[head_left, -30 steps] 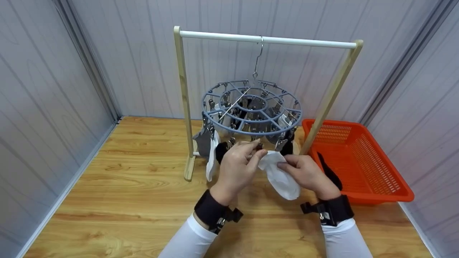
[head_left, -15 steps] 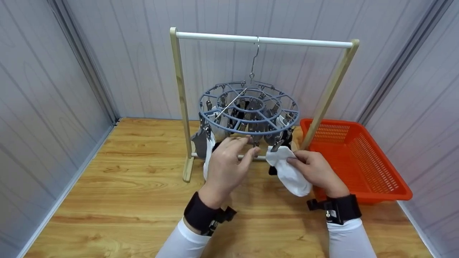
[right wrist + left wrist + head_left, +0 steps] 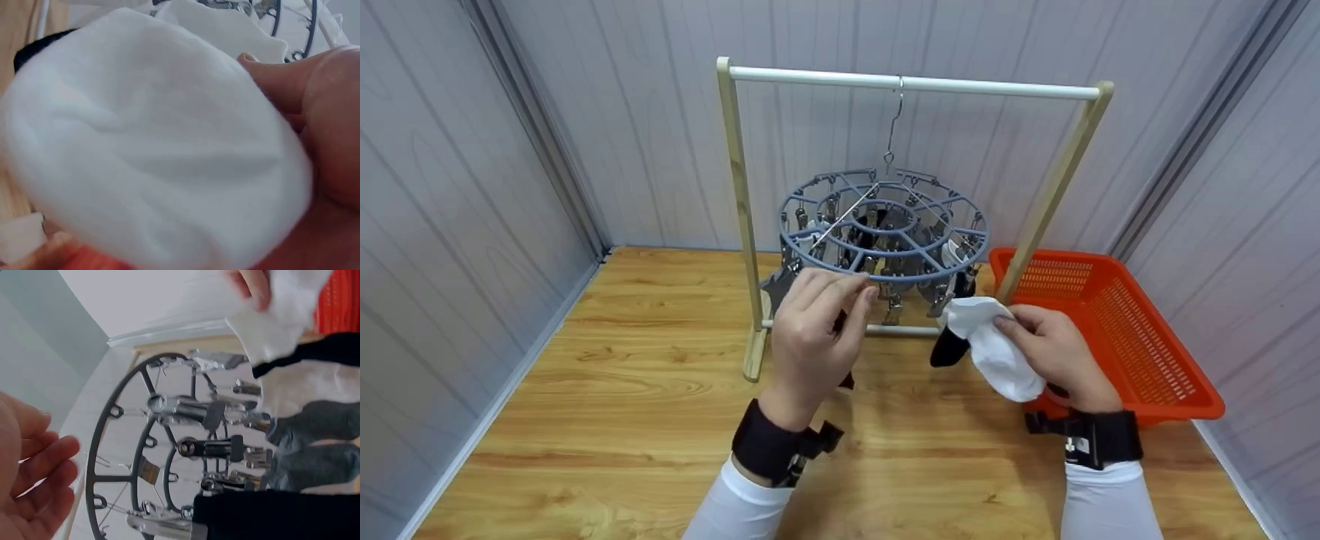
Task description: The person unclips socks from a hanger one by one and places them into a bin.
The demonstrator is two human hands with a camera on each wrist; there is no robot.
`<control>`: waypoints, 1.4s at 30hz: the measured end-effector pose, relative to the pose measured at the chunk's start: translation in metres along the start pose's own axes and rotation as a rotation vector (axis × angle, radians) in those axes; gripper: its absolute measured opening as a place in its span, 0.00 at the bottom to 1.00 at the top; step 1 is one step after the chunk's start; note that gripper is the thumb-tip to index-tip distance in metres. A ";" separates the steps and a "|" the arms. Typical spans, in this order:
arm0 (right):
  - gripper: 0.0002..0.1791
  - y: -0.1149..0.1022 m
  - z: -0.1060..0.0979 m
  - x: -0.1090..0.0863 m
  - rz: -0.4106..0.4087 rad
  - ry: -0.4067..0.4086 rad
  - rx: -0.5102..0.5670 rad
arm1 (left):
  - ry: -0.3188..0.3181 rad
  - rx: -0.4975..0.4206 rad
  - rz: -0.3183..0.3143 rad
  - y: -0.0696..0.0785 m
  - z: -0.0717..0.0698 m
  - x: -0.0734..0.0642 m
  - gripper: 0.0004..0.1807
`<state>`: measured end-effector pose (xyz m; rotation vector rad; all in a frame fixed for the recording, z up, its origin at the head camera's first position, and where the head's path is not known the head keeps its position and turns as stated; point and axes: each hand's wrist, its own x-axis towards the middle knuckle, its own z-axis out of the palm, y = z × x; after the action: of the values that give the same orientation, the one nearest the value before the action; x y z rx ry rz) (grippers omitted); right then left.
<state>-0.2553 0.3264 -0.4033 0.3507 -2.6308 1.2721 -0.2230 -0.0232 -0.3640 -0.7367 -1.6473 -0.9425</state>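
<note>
A white sock is pinched between the thumb and fingers of my right hand, its cuff up and toe hanging down, right of the hanger. My left hand is raised in front of the hanger's left front, fingers loosely bent, holding nothing. The round grey clip hanger has metal clips around its rings; a bare clip dangles at its front between my hands. In the left wrist view, grey socks and a black sock hang from clips. The white sock fills most of the right wrist view.
The hanger's hook hangs on the white bar of a wooden-legged rack standing on the wood-grain surface. An orange basket stands at the right, behind my right hand. Panelled walls enclose the back and sides.
My right hand has carried the white sock rightward, away from the front clip. My left hand has drawn off to the left from that clip, which now hangs free.
</note>
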 end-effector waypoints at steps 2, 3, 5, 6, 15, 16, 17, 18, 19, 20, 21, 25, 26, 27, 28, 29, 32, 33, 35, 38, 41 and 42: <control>0.13 0.004 -0.006 -0.001 0.004 0.036 0.006 | 0.017 0.043 0.006 -0.003 0.000 0.000 0.07; 0.14 0.006 -0.008 -0.001 0.008 0.056 0.012 | 0.021 0.064 0.006 -0.004 -0.001 0.000 0.08; 0.15 0.009 -0.014 -0.003 0.023 0.103 0.021 | 0.013 0.103 0.005 -0.007 -0.001 0.000 0.09; 0.16 0.010 -0.017 -0.003 0.034 0.129 0.020 | 0.004 0.122 0.006 -0.008 -0.001 -0.001 0.09; 0.24 0.019 -0.034 -0.007 0.092 0.383 -0.121 | -0.080 0.202 -0.002 -0.012 0.000 -0.004 0.11; 0.24 0.021 -0.035 -0.007 0.098 0.415 -0.153 | -0.083 0.202 -0.005 -0.012 0.000 -0.004 0.11; 0.25 0.022 -0.036 -0.007 0.108 0.438 -0.183 | -0.086 0.203 -0.008 -0.012 0.000 -0.005 0.11; 0.26 0.024 -0.037 -0.007 0.120 0.453 -0.214 | -0.088 0.203 -0.009 -0.012 0.000 -0.005 0.11; 0.26 0.025 -0.039 -0.008 0.138 0.462 -0.238 | -0.091 0.204 -0.010 -0.011 0.000 -0.005 0.11; 0.27 0.026 -0.040 -0.008 0.156 0.462 -0.261 | -0.094 0.205 -0.010 -0.011 0.000 -0.005 0.11; 0.28 0.028 -0.041 -0.008 0.176 0.453 -0.283 | -0.096 0.206 -0.009 -0.011 0.000 -0.005 0.11; 0.30 0.037 -0.045 -0.008 0.244 0.382 -0.339 | -0.100 0.200 0.001 -0.011 0.001 -0.005 0.11; 0.30 0.039 -0.045 -0.007 0.252 0.362 -0.346 | -0.100 0.196 0.003 -0.012 0.001 -0.005 0.11; 0.30 0.042 -0.045 -0.006 0.256 0.338 -0.352 | -0.101 0.192 0.005 -0.012 0.002 -0.005 0.10; 0.31 0.044 -0.045 -0.006 0.260 0.312 -0.355 | -0.102 0.188 0.008 -0.012 0.002 -0.005 0.10; 0.31 0.046 -0.045 -0.005 0.259 0.283 -0.361 | -0.103 0.186 0.010 -0.012 0.002 -0.005 0.10; 0.31 0.052 -0.045 -0.003 0.258 0.183 -0.376 | -0.106 0.185 0.017 -0.012 0.003 -0.005 0.10; 0.31 0.053 -0.044 -0.003 0.258 0.150 -0.379 | -0.107 0.184 0.021 -0.012 0.003 -0.005 0.10; 0.31 0.055 -0.045 -0.002 0.261 0.097 -0.389 | -0.107 0.181 0.030 -0.011 0.003 -0.005 0.10; 0.31 0.057 -0.045 -0.001 0.283 0.044 -0.404 | -0.106 0.172 0.042 -0.011 0.004 -0.005 0.10; 0.31 0.058 -0.046 -0.002 0.336 0.026 -0.446 | -0.108 0.168 0.047 -0.010 0.004 -0.005 0.10; 0.31 0.059 -0.047 -0.003 0.357 0.030 -0.458 | -0.109 0.167 0.047 -0.010 0.005 -0.005 0.10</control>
<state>-0.2665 0.3989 -0.4191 -0.2166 -2.9337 0.6982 -0.2322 -0.0239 -0.3714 -0.7200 -1.7721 -0.7326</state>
